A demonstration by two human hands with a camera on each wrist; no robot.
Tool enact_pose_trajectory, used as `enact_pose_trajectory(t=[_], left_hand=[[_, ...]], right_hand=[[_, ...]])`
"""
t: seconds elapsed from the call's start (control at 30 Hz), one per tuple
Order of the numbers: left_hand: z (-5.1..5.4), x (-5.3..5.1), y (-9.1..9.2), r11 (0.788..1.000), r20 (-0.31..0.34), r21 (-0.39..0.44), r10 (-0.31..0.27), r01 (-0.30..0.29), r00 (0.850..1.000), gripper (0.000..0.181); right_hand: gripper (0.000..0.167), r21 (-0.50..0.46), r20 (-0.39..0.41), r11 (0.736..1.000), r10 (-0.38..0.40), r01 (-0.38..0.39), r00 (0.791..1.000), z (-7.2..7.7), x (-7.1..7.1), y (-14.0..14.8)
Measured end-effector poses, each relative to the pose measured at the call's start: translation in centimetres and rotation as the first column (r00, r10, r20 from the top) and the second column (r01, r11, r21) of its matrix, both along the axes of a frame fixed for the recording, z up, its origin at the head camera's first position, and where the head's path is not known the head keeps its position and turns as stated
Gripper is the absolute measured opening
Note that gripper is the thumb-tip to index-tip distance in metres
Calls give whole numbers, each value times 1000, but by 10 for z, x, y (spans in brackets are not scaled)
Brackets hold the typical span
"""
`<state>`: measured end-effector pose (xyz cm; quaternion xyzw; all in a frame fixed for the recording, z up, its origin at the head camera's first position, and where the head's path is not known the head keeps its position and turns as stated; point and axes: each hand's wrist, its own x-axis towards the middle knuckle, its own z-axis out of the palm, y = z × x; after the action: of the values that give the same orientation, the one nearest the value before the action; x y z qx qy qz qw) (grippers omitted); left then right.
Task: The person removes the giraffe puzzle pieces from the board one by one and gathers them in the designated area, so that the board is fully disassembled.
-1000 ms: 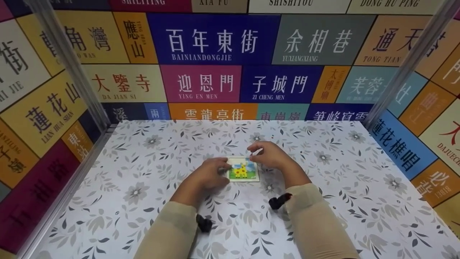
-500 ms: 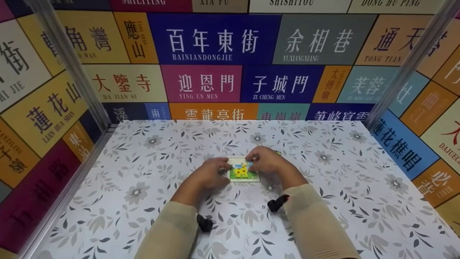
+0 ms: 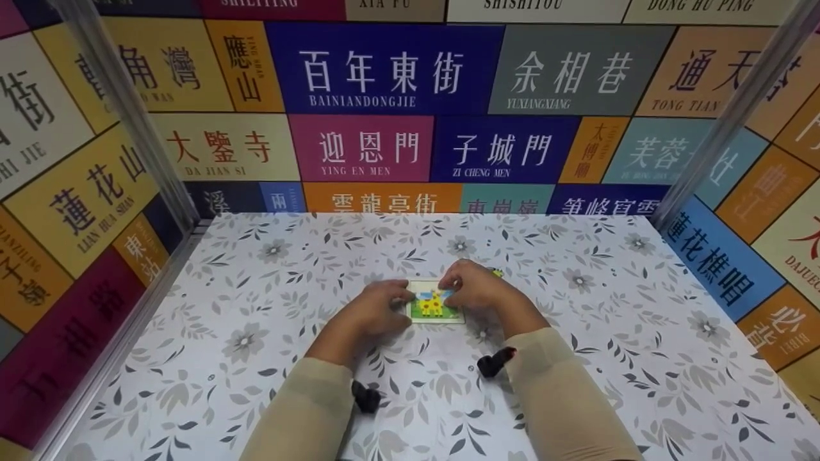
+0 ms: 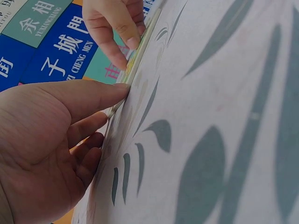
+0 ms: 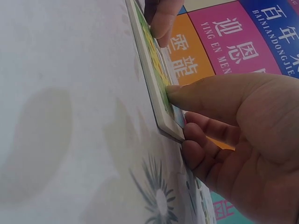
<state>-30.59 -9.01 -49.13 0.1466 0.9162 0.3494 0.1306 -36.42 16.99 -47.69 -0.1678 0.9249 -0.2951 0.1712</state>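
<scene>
A small giraffe puzzle board with a cream rim lies flat on the table in the head view. At its left side, my left hand holds the edge between thumb and fingers; the left wrist view shows this thumb against the rim. My right hand covers the upper right part of the board. In the right wrist view its thumb rests on the picture and its curled fingers reach round the board's edge. Whether a loose piece lies under those fingers is hidden.
A small yellow-green thing shows just behind my right hand, mostly hidden. White flowered cloth covers the table. Printed panels stand at the back and on both sides, with clear posts at the corners.
My right hand has come down from above the board's upper right corner onto the board, its fingers drawing closer together. The yellow-green thing behind it has come into view. My left hand stays put.
</scene>
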Motion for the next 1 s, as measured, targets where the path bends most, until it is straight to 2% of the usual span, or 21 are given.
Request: enact_pose_trajectory(t=[0.27, 0.47, 0.67, 0.8, 1.0], left_hand=[[1, 2, -1, 999, -52, 9, -34, 34, 998, 51], [1, 1, -1, 999, -48, 15, -30, 30, 998, 51], [0, 0, -1, 999, -58, 5, -41, 42, 997, 52], [2, 0, -1, 999, -65, 2, -47, 48, 997, 53], [2, 2, -1, 1000, -40, 10, -26, 26, 999, 54]], right_hand=[[55, 0, -17, 1000, -24, 24, 1000, 2, 2, -2], [53, -8, -33, 1000, -20, 20, 999, 1, 2, -3], [46, -18, -9, 999, -49, 49, 999, 1, 1, -2], [47, -17, -12, 999, -41, 41, 999, 3, 2, -2], [46, -31, -34, 999, -40, 39, 999, 5, 2, -1]])
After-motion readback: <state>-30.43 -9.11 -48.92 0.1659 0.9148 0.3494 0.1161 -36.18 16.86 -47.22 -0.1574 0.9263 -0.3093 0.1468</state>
